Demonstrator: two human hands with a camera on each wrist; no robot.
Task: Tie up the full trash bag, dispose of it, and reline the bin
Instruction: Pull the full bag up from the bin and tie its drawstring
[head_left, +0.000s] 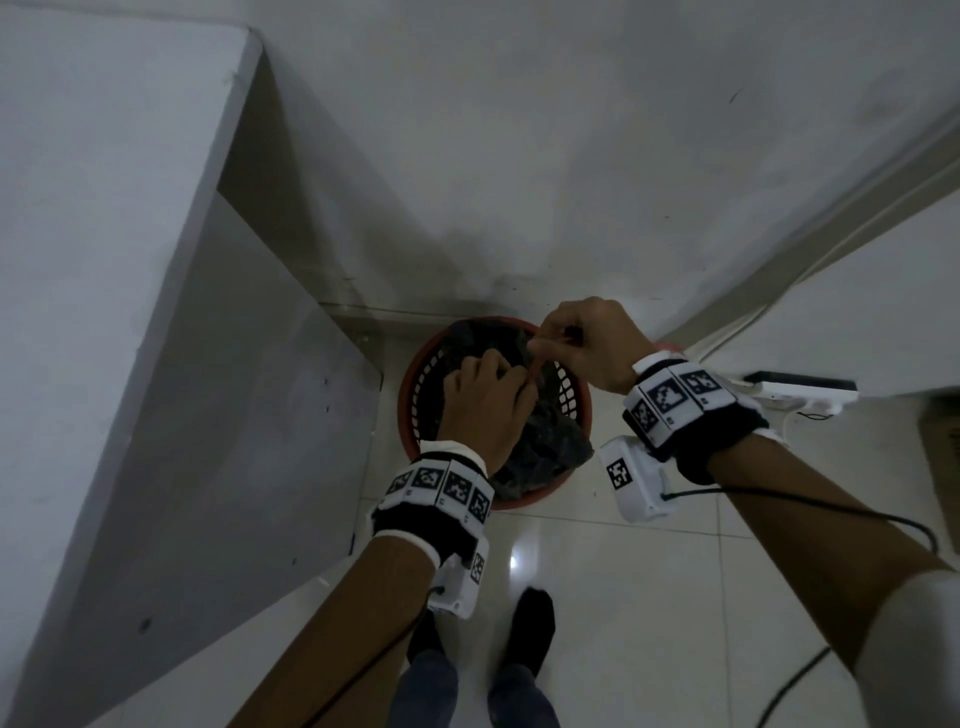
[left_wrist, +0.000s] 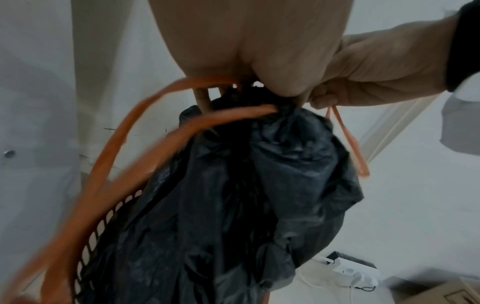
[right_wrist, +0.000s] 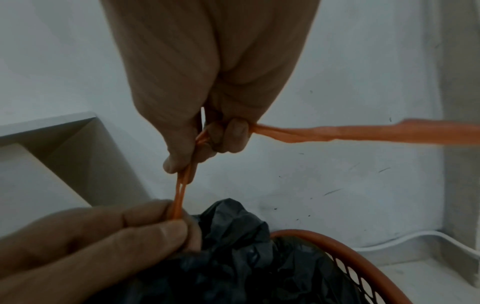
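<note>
both hands (head_left: 488, 395) apparently on drawstring (right_wrist: 363, 133)

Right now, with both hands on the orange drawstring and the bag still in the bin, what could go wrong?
1. The orange drawstring looks thin and stretched flat where the right hand pulls it; it may snap.
2. The left hand pinches the black bag at its gathered neck; if that slips, the neck could reopen.
3. The bag still sits in the light mesh bin, so a hard pull might tip it.
</note>
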